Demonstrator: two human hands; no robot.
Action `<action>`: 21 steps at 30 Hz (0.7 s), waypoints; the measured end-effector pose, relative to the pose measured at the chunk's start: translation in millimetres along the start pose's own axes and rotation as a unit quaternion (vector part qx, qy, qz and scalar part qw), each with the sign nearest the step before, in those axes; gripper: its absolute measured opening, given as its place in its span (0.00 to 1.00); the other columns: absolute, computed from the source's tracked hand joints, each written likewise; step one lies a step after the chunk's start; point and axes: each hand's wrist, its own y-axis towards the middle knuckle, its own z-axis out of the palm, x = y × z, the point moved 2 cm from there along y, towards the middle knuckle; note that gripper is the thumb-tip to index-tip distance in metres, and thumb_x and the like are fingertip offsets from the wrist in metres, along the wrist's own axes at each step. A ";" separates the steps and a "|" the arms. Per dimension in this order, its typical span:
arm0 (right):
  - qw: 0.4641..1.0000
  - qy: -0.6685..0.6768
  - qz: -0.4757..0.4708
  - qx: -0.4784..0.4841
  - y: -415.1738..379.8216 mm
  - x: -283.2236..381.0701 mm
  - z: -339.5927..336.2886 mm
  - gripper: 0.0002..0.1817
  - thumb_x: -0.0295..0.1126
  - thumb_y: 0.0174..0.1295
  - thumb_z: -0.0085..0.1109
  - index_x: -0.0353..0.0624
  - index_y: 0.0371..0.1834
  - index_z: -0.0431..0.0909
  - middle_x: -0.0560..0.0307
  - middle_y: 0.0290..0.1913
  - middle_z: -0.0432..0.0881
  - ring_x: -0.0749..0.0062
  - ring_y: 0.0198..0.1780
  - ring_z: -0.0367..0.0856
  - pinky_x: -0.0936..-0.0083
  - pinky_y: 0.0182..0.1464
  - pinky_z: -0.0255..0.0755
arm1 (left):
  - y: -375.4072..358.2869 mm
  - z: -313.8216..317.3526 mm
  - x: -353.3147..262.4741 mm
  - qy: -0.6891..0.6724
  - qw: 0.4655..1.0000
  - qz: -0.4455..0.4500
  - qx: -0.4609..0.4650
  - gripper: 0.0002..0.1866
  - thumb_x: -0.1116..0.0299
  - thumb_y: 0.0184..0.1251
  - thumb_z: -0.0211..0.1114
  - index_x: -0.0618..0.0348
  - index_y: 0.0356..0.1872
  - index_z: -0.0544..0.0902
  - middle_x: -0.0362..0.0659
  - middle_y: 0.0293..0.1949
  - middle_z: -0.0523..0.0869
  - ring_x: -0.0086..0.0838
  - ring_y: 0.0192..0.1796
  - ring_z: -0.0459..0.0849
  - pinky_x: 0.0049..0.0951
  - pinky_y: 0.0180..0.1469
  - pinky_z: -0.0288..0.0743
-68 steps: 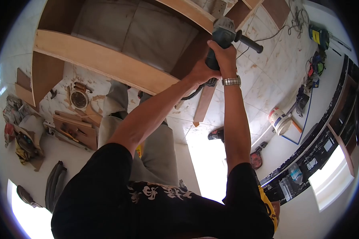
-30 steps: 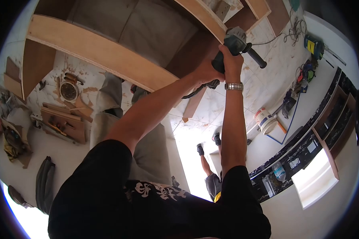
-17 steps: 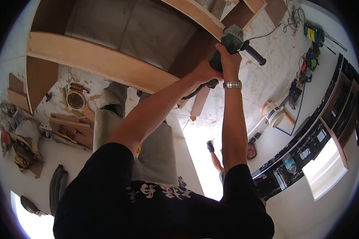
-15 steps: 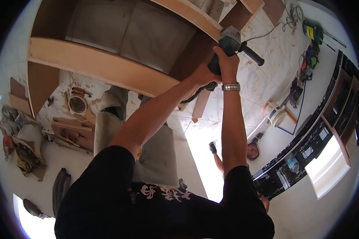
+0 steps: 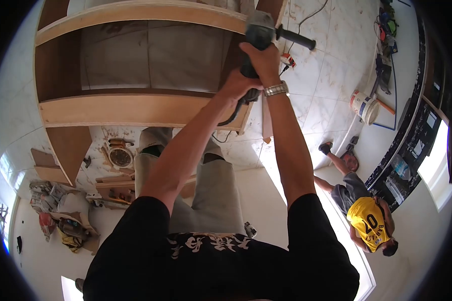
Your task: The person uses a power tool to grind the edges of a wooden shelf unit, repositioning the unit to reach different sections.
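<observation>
An angle grinder (image 5: 258,36) with a dark body and a black side handle (image 5: 299,38) is held out ahead of me, over the right end of a wooden cabinet frame (image 5: 120,111). My right hand (image 5: 262,62), with a metal watch (image 5: 276,89) at its wrist, is wrapped round the body just behind the head. Lower down, my left hand (image 5: 240,84) grips the rear part, close to my right wrist. From there the power cord (image 5: 231,118) curves down. The grinder's head overlaps the frame's upper rail (image 5: 135,11) in this view; its disc is hidden.
A person in a yellow jersey (image 5: 369,220) is at the right, near a doorway. A white bucket (image 5: 365,107) and a power strip (image 5: 288,60) are on the tiled floor. At the left are a circular saw (image 5: 120,154), wood offcuts (image 5: 113,186) and bags (image 5: 75,203).
Both hands and the grinder have shifted left and up in view, staying gripped. The whole view has turned, and the person in yellow at the right now shows far more fully.
</observation>
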 end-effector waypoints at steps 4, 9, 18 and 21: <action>0.999 -0.007 0.034 0.027 -0.3 -8.4 -14.9 0.35 0.55 0.47 0.79 0.31 0.43 0.87 0.36 0.40 0.91 0.48 0.44 0.93 0.60 0.45 0.83 | 7.7 16.6 10.5 0.020 1.000 0.012 0.007 0.18 0.77 0.48 0.77 0.62 0.44 0.87 0.42 0.35 0.90 0.28 0.35 0.88 0.30 0.40 0.81; 0.999 -0.014 -0.034 0.035 -11.8 39.9 21.4 0.36 0.55 0.46 0.79 0.29 0.43 0.86 0.34 0.40 0.90 0.40 0.47 0.91 0.58 0.48 0.84 | -2.7 -26.9 6.2 -0.017 0.998 0.022 -0.053 0.21 0.73 0.55 0.76 0.60 0.52 0.84 0.40 0.40 0.89 0.26 0.39 0.88 0.30 0.42 0.81; 0.999 -0.004 -0.019 0.046 -0.9 36.7 32.5 0.45 0.52 0.43 0.77 0.21 0.53 0.75 0.23 0.46 0.86 0.36 0.53 0.89 0.53 0.56 0.84 | -5.5 -30.5 -1.4 -0.031 0.998 0.033 -0.040 0.19 0.69 0.55 0.76 0.59 0.48 0.85 0.40 0.37 0.89 0.25 0.35 0.87 0.29 0.38 0.80; 1.000 -0.008 0.023 0.018 -4.4 10.0 -6.2 0.42 0.54 0.42 0.79 0.24 0.49 0.80 0.31 0.43 0.89 0.42 0.47 0.91 0.56 0.50 0.85 | 5.7 2.8 12.2 -0.012 1.000 0.001 -0.008 0.18 0.72 0.54 0.76 0.60 0.48 0.85 0.40 0.36 0.89 0.26 0.33 0.87 0.29 0.36 0.80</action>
